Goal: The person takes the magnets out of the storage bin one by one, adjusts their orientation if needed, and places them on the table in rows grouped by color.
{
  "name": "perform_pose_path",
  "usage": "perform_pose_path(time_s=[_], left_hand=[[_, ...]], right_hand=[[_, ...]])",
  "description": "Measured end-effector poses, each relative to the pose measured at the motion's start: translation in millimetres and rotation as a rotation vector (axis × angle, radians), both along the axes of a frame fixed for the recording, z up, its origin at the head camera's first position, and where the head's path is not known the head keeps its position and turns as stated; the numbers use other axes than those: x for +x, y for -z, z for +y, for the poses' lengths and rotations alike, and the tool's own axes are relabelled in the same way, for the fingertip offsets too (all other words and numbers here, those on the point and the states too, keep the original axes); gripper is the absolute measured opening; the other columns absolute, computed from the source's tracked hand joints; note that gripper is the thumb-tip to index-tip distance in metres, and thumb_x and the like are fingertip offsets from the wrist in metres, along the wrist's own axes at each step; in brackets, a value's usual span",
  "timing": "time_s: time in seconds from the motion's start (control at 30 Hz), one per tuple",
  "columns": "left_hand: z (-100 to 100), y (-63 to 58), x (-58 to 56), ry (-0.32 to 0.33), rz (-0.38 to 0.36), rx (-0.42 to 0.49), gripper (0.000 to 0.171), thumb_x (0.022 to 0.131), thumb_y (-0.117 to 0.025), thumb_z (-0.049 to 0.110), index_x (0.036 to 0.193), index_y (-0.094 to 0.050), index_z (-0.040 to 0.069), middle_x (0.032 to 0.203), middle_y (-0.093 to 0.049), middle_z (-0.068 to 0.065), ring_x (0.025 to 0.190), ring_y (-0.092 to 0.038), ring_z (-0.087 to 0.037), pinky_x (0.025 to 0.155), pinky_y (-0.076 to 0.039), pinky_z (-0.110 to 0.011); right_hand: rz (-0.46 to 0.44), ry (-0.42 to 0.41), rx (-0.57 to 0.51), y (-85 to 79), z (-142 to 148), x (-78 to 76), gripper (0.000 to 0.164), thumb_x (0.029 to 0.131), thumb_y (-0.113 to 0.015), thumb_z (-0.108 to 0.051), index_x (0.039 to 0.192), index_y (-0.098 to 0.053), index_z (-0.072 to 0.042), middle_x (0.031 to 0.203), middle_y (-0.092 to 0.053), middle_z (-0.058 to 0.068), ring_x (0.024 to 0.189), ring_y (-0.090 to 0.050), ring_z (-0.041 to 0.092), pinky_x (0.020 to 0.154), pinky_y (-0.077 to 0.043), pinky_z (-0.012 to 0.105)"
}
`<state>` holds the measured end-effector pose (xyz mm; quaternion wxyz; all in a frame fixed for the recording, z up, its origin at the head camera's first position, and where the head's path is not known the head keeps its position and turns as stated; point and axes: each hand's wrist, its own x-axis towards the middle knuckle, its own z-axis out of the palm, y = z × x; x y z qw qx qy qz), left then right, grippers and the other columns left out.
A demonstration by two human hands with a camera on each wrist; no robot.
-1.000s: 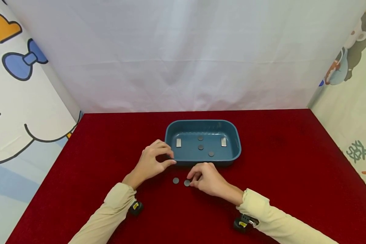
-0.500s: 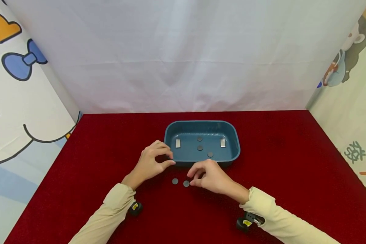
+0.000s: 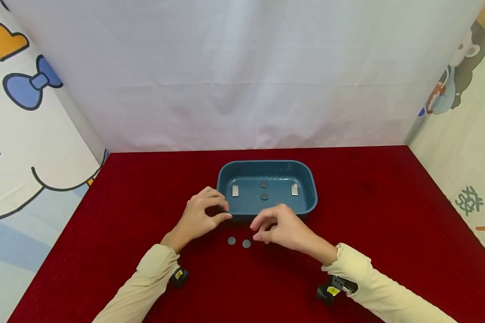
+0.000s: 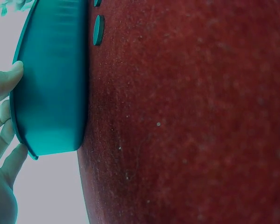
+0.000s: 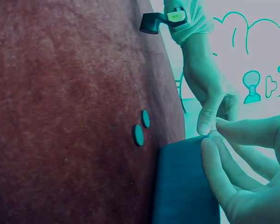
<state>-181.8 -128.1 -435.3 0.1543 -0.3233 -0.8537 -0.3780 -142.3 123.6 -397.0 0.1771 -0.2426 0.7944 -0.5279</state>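
Observation:
A blue rectangular basin (image 3: 246, 207) stands on the red cloth, seen from the side in the left wrist view. My left hand (image 3: 204, 213) grips its near left corner, thumb at the front rim and fingers at the left side. On the cloth in front of the basin lie two small grey discs, a left disc (image 3: 231, 241) and a right disc (image 3: 246, 243). Just right of and above them, my right hand (image 3: 284, 228) hovers, fingers loosely bent, with a gap between thumb and forefinger and nothing visible in it.
Inside the basin lie a silver rectangular block (image 3: 235, 190) at the left, another silver block (image 3: 294, 189) at the right, and grey discs (image 3: 264, 196) between them. The red cloth (image 3: 165, 175) ends at a white curtain (image 3: 242, 89) behind; printed fabric hangs at both sides.
My right hand has drawn up and slightly right, away from the right disc, and now nearly covers the front disc in the basin. My left hand has stayed at the corner.

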Motion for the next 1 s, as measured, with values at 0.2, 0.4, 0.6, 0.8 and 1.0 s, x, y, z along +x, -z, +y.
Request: perform_pose_path(time_s=[0.2,0.4,0.6,0.8,1.0], left_hand=[[-1,0.7,0.5,-0.003,-0.005,-0.010,0.013,0.073,-0.082,0.015,0.077,-0.069,0.017,0.090,-0.062,0.005,0.090,-0.054,-0.012,0.076,-0.050,-0.035],[-1,1.4,0.0,-0.005,-0.004,-0.009,0.013,0.073,-0.082,0.016,0.077,-0.069,0.017,0.090,-0.062,0.006,0.090,-0.054,-0.011,0.077,-0.050,-0.035],[0,1.6,-0.4,-0.004,0.000,-0.006,0.014,0.073,-0.082,0.016,0.077,-0.069,0.017,0.090,-0.062,0.006,0.090,-0.054,-0.011,0.075,-0.049,-0.034],[0,1.2,-1.0,0.004,0.010,-0.004,0.014,0.073,-0.082,0.015,0.077,-0.068,0.018,0.090,-0.062,0.006,0.090,-0.054,-0.011,0.075,-0.050,-0.034],[0,1.0,-0.2,0.001,-0.004,-0.002,0.013,0.073,-0.082,0.015,0.077,-0.069,0.017,0.091,-0.062,0.006,0.090,-0.054,-0.011,0.075,-0.050,-0.034]], right_hand=[[-0.024,0.003,-0.033,-4.4,2,-2.0,0.011,0.082,-0.071,-0.002,0.092,-0.070,-0.004,0.077,-0.067,0.020,0.063,-0.061,0.025,0.067,-0.053,0.050],[-0.026,0.017,-0.041,-9.2,3,-3.6,0.010,0.081,-0.072,-0.003,0.091,-0.070,-0.005,0.079,-0.069,0.012,0.065,-0.062,0.029,0.067,-0.052,0.050],[-0.040,0.046,-0.055,-13.7,6,-6.7,0.012,0.081,-0.073,-0.005,0.092,-0.071,-0.006,0.086,-0.070,0.008,0.068,-0.063,0.032,0.069,-0.051,0.054],[-0.044,0.065,-0.075,-18.8,10,-9.8,0.013,0.081,-0.073,-0.005,0.094,-0.071,-0.005,0.087,-0.069,0.010,0.069,-0.063,0.030,0.070,-0.051,0.053],[-0.056,0.074,-0.094,-20.6,13,-13.0,0.014,0.082,-0.072,-0.004,0.095,-0.070,-0.004,0.087,-0.068,0.011,0.072,-0.063,0.034,0.071,-0.052,0.053]])
